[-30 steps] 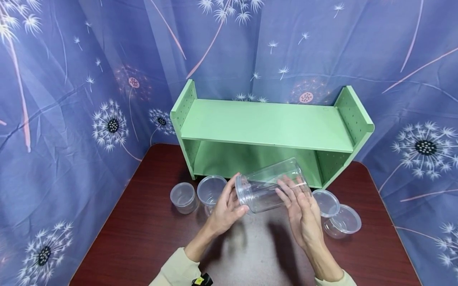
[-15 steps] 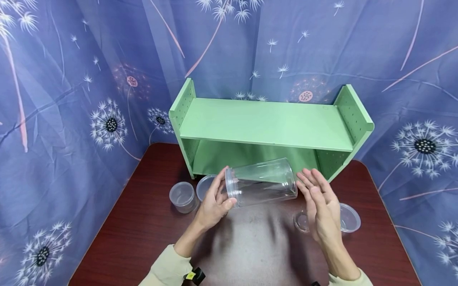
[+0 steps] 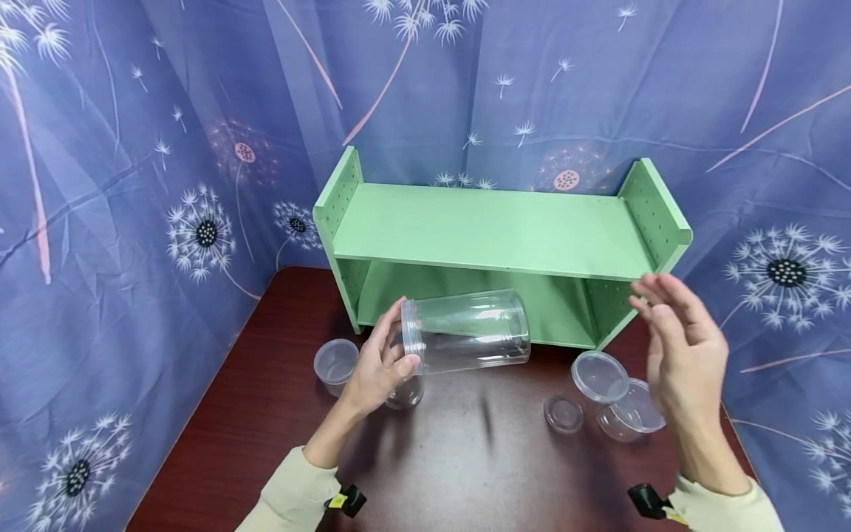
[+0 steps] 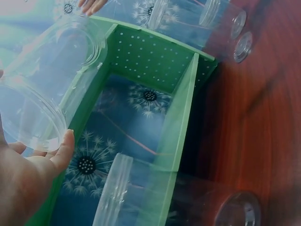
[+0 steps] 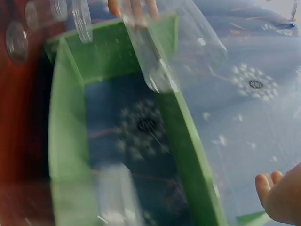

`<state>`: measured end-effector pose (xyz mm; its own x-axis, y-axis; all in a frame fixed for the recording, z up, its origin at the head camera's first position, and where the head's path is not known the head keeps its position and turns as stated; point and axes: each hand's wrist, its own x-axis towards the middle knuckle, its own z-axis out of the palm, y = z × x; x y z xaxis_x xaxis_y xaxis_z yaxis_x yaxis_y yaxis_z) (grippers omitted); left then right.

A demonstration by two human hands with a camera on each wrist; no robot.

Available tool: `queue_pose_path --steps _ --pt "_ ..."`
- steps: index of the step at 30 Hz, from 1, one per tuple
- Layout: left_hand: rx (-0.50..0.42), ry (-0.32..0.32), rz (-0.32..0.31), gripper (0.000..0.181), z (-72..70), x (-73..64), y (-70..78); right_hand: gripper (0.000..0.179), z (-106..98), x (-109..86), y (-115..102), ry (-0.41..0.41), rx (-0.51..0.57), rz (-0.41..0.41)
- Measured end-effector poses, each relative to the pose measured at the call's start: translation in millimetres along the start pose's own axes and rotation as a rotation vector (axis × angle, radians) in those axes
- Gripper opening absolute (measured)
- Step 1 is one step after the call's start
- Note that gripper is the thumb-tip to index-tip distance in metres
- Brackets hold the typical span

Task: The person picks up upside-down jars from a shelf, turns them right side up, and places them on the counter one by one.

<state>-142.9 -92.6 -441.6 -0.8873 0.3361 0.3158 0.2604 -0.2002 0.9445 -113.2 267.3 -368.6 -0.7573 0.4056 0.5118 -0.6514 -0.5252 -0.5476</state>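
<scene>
A large clear plastic jar (image 3: 473, 332) is held on its side above the table, in front of the green shelf. My left hand (image 3: 375, 369) grips its ridged rim end, the thumb at the lower side and the fingers behind. In the left wrist view the left hand (image 4: 33, 174) is at the jar's round rim (image 4: 59, 134). Whether a lid is on it, I cannot tell. My right hand (image 3: 688, 355) is raised to the right, apart from the jar, holding nothing, with loosely bent fingers. The right wrist view is blurred and shows part of the right hand (image 5: 284, 195).
A green two-level shelf (image 3: 492, 229) stands at the table's back. Clear containers stand at its front: a small one (image 3: 335, 363) on the left, another jar (image 3: 405, 391) partly behind the left hand, and two on the right, a jar (image 3: 600, 377) and a tub (image 3: 634, 410).
The right hand has let go of the jar's base end and moved right and up. The left hand has carried the jar leftward, and the jar lies nearer to level.
</scene>
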Motion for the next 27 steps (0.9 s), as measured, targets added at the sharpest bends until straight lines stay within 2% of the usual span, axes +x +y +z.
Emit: queue_pose_path --steps 5,8,11,13,18,20,27 --pt "0.037 0.017 0.029 0.092 -5.6 2.2 7.5 0.035 -3 28.5 -15 0.098 -0.088 -0.095" --pt "0.041 0.019 0.047 0.092 -8.8 3.7 11.4 0.037 -9 43.3 -21 0.117 -0.177 -0.136" --pt "0.04 0.017 0.048 0.092 -12.6 4.3 14.4 0.036 -17 56.1 -25 0.108 -0.318 -0.149" --pt "0.049 0.021 0.046 0.092 -14.6 4.3 17.7 0.035 -21 65.0 -27 0.1 -0.473 -0.143" --pt "0.092 0.026 0.063 0.093 -18.9 6.4 24.8 0.034 -32 86.2 -24 0.074 -0.99 -0.148" --pt "0.116 0.026 0.075 0.093 -20.5 7.9 27.5 0.034 -36 93.3 -21 0.065 -1.105 -0.164" --pt "0.195 0.022 0.111 0.095 -25.8 14.1 35.4 0.03 -43 106.1 -8 0.038 -1.185 -0.167"
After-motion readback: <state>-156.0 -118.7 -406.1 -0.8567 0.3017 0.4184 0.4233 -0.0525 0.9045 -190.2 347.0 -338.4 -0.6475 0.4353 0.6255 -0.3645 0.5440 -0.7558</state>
